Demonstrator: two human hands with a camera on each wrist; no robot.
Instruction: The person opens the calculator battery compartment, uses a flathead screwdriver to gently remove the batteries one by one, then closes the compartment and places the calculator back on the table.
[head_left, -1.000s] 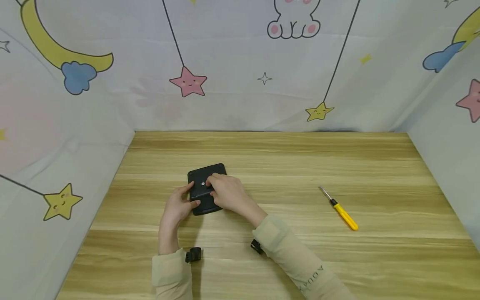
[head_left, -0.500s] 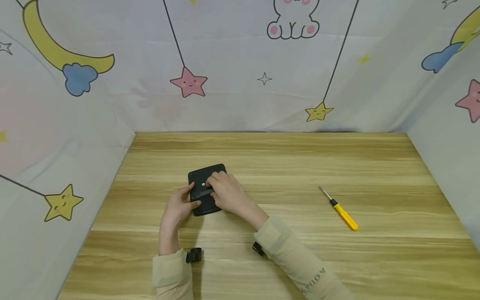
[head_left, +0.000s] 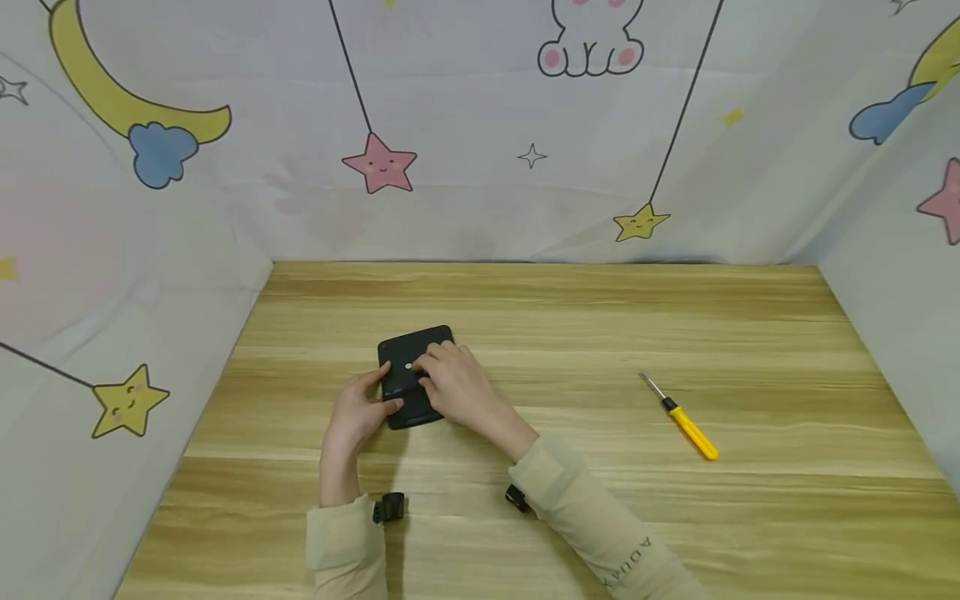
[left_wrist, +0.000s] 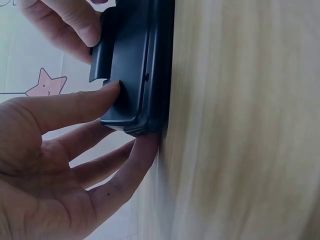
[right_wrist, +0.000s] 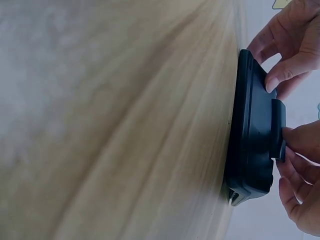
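Note:
A flat black device (head_left: 405, 346) lies on the wooden table, left of the middle. A small white dot marks its upper face. From that face a curved black strip (left_wrist: 103, 60) stands up, seen from the side in both wrist views. My left hand (head_left: 358, 410) grips the device's left side, thumb on top and other fingers at the edge and lower side. With thumb and fingers, my right hand (head_left: 461, 387) pinches the end of the raised strip. In the head view the right hand covers much of the device's right half.
To the right on the table (head_left: 570, 350) lies a screwdriver (head_left: 693, 431) with a yellow handle, its metal tip pointing back and left. A white curtain (head_left: 465, 217) with printed stars and moons encloses the table's back and sides.

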